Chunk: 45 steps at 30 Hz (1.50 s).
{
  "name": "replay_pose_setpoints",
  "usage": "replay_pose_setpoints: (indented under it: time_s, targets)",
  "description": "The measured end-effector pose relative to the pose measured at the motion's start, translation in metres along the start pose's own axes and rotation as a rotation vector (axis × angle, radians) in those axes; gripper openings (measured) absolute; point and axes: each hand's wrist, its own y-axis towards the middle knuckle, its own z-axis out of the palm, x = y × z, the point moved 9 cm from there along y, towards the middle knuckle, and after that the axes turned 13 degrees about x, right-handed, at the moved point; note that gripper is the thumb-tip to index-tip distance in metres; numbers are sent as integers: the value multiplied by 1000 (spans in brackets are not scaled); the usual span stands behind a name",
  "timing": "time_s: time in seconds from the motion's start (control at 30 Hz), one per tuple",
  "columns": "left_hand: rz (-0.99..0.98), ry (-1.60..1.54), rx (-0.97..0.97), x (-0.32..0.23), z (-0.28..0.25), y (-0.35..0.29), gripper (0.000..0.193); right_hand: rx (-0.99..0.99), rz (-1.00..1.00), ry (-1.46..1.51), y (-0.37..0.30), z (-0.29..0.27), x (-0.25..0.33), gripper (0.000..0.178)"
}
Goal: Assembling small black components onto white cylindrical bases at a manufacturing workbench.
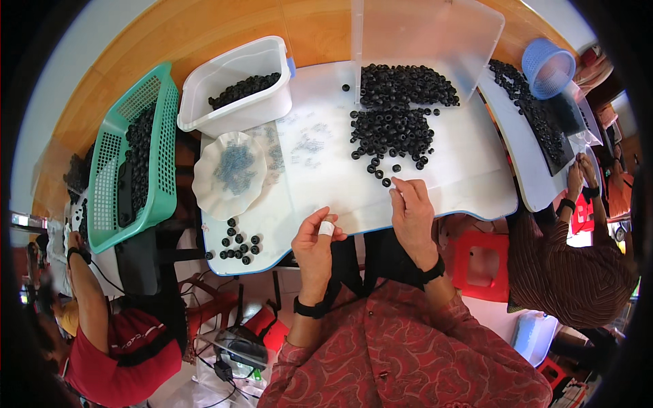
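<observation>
Head view, looking down on a white table point(462, 183) shared by several workers. The left hand point(314, 238) is raised over the near edge, fingers curled with thumb and forefinger pinched narrowly around something small; a white wrap on one fingertip hides what, if anything, is held, so the contents of the grip cannot be told. The right hand point(410, 207) lies flat on the table, fingers together and pointing away, its tips just beside the nearest stray rings; it clasps nothing visible. Directly beyond the right fingertips spreads the large pile of black rings point(398, 115), heaped against a clear plastic screen point(422, 41). Beyond and to the left of the left hand, small metal parts point(309, 144) are scattered on the table, and more fill a white scalloped dish point(230, 173). To the left of that hand, near the table's corner, sits a small cluster of black rings point(238, 246), well apart from the main pile. Judging by these heaps, little is set aside and most of the pile remains. Farther left stand a white tub point(235, 85) and a green basket point(129, 163), both holding black rings. Other people work at either side; one at the right has a blue basket point(547, 66).
</observation>
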Motion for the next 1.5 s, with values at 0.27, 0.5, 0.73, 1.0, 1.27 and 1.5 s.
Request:
replay_pose_setpoints:
  time_s: [0.27, 0.5, 0.73, 1.0, 1.27, 1.5]
  targets:
    - [4, 67, 23, -2, 8, 0, 26, 47, 27, -154, 10, 15, -1, 20]
    - [25, 132, 137, -13, 23, 3, 30, 233, -86, 243, 2, 28, 45, 22]
    - [75, 179, 7, -7, -7, 1, 32, 474, -188, 411, 2, 65, 74, 26]
    - [62, -133, 19, -11, -16, 3, 25, 377, -369, -75, 39, 86, 88, 55]
    - [52, -150, 59, -10, -16, 2, 25, 358, -278, -176, 47, 99, 92, 57]
    - [41, -168, 68, -9, -15, 1, 26, 176, -237, -14, 47, 92, 66, 37]
